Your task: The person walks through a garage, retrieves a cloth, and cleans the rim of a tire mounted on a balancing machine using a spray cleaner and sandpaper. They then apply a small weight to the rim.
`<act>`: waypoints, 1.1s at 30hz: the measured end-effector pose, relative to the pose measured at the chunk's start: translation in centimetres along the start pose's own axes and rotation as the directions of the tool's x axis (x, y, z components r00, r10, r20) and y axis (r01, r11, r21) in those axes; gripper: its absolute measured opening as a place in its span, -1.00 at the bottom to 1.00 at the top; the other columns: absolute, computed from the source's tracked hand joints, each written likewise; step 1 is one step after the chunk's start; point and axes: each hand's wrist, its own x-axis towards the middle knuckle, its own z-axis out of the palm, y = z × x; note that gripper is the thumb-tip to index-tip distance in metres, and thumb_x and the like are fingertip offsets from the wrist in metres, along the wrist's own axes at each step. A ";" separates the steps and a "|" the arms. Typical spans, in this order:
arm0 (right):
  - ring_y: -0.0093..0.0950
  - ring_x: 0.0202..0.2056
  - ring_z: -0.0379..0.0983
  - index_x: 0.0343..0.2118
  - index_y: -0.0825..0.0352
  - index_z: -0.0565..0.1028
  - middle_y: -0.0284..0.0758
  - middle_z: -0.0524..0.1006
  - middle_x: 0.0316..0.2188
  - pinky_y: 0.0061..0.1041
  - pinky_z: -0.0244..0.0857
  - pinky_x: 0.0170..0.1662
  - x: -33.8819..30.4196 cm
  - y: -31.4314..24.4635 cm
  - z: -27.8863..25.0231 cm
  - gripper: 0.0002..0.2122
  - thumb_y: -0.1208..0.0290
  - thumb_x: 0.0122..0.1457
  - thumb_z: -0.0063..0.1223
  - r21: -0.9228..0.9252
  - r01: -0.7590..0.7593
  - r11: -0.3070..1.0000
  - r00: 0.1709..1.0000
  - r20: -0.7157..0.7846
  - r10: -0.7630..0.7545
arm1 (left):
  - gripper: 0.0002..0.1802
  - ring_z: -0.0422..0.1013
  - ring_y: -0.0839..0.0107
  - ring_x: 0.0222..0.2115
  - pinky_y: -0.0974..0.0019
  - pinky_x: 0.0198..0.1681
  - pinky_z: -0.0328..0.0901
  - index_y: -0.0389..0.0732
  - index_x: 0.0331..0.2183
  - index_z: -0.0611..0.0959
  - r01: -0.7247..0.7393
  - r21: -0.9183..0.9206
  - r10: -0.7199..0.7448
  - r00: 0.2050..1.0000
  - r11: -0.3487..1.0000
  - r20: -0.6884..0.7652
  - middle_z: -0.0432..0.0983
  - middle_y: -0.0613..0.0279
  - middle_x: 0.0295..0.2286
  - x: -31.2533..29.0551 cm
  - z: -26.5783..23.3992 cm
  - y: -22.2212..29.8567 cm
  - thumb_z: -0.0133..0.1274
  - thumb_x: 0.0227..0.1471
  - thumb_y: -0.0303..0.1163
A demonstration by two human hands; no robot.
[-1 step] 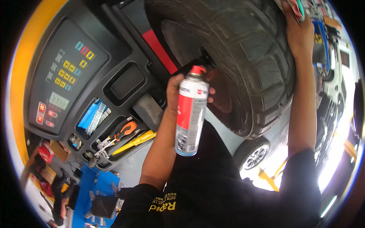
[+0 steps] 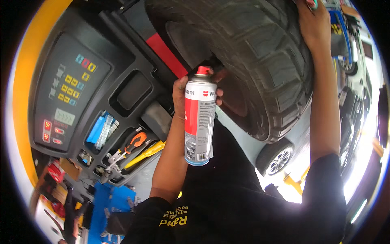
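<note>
Our left hand (image 2: 181, 92) is wrapped around a tall red, white and grey metal aerosol can (image 2: 200, 122), thumb on one side and fingertips showing on the other, closed firmly enough to hold it upright. A red plastic nozzle (image 2: 202, 70) tops the can, with no finger on it and no spray to be seen. So the can is already in hand; how much of the work is done or left, we cannot tell.

Just beyond the grip, up and to the right, stands a large black rubber tyre with chunky tread (image 2: 268, 73). At its far side is our right hand (image 2: 316, 30), a teal thing (image 2: 312, 3) at its fingers, mostly cut off; how tightly they close, we cannot tell.

Left of the grip, a dark grey plastic machine console (image 2: 134, 53) holds orange-handled pliers (image 2: 137, 140).
</note>
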 end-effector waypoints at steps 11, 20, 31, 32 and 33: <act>0.02 -0.07 0.51 -0.01 0.38 0.51 0.07 0.57 -0.18 -0.22 0.36 -0.06 0.7 0.7 -0.7 -0.70 0.37 0.23 0.04 0.001 0.141 0.990 0.989 0.049 -0.141 | -0.27 0.51 0.06 -0.22 0.10 -0.23 0.46 -0.26 0.04 0.45 0.036 -0.019 -0.036 0.999 0.999 -0.012 0.30 -0.05 0.14 -0.1 0.9 -0.4 0.05 0.06 0.16; 0.03 -0.04 0.49 0.01 0.32 0.50 0.05 0.57 -0.17 -0.21 0.36 -0.04 0.7 -0.1 -0.7 -0.70 0.32 0.26 0.03 0.008 0.105 0.994 0.993 0.059 -0.105 | -0.26 0.51 0.05 -0.22 0.07 -0.22 0.48 -0.27 0.03 0.48 0.040 -0.023 -0.041 0.999 0.999 -0.035 0.31 -0.01 0.13 -0.3 1.0 -0.8 0.07 0.05 0.15; -0.12 -0.22 0.58 -0.08 0.26 0.59 -0.02 0.61 -0.28 -0.32 0.39 -0.14 -0.3 3.3 1.2 -0.75 0.39 0.18 0.13 0.159 0.213 0.964 0.974 -0.119 -0.195 | -0.26 0.58 -0.14 -0.21 -0.06 -0.16 0.53 -0.29 0.09 0.44 0.067 0.177 -0.055 0.996 0.982 -0.070 0.56 -0.04 -0.17 -1.0 2.1 -2.5 0.08 -0.01 0.02; -0.12 -0.07 0.51 0.00 0.22 0.56 -0.04 0.58 -0.14 -0.31 0.34 -0.02 -0.6 5.8 -0.1 -0.69 0.24 0.26 0.03 -0.063 0.185 0.981 0.983 -0.012 -0.186 | -0.28 0.58 -0.15 -0.22 -0.09 -0.17 0.52 -0.24 0.08 0.44 0.094 0.185 -0.086 0.995 0.978 -0.051 0.56 -0.03 -0.15 -1.1 2.2 -2.5 0.14 -0.05 -0.04; -0.12 0.02 0.47 0.06 0.19 0.54 -0.04 0.56 -0.06 -0.30 0.30 0.04 -1.0 8.3 -2.0 -0.65 0.17 0.32 -0.05 -0.224 0.190 0.956 0.982 0.025 -0.190 | -0.29 0.59 -0.10 -0.22 -0.04 -0.15 0.52 -0.25 0.07 0.43 0.119 0.145 -0.100 0.987 0.982 -0.129 0.56 -0.01 -0.16 -1.3 3.2 -3.6 0.18 -0.08 -0.10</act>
